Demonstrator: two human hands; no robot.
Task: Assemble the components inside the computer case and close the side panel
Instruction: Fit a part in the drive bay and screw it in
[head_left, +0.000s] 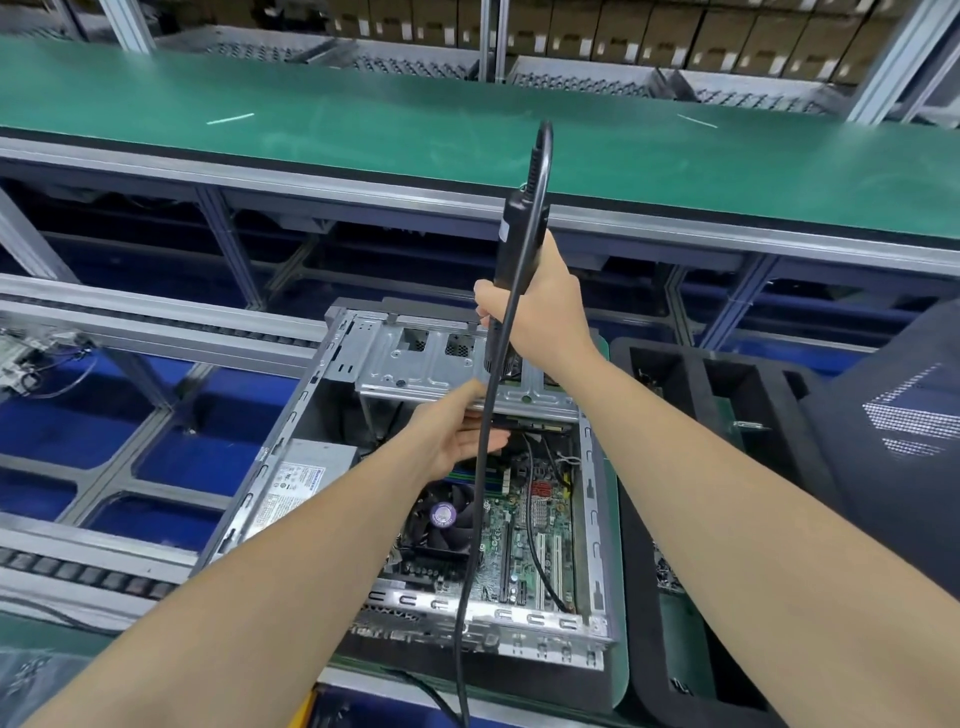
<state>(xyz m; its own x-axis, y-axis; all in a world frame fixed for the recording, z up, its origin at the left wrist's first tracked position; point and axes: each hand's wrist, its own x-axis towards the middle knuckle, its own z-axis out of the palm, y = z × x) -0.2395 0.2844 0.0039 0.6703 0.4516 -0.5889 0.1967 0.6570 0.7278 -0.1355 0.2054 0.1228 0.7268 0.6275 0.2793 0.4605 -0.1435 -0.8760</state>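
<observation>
Nearest me, the power cord (470, 561) of the driver hangs down from above my hands, drapes across the open computer case (593, 499) and runs out of view below. That is my first worry. It crosses right by the CPU fan (442, 515) and the motherboard (519, 535), so a swing of the tool could drag it over the slots or snag one of the thin black leads.

The case lies on its side on the green tabletop (621, 660), beneath both hands. Its side is off and the interior is bare, with the silver power supply (304, 478) left of my left hand. Right of my right forearm stands a dark perforated panel (893, 415), possibly the side cover, well apart from the case.

My left hand (454, 439) is released, fingers straight, with the tips at the lower front edge of the drive cage (410, 358). I cannot tell whether they press on it. Just beyond, my right hand (535, 312) is clenched round the electric screwdriver (519, 234), held upright over the cage. Its bit is hidden behind my wrist, so I cannot see it while aiming. If it comes down off the screw, it could skid across the sheet metal or drop the screw onto the board. Past the right hand runs the green conveyor belt (363, 130).
</observation>
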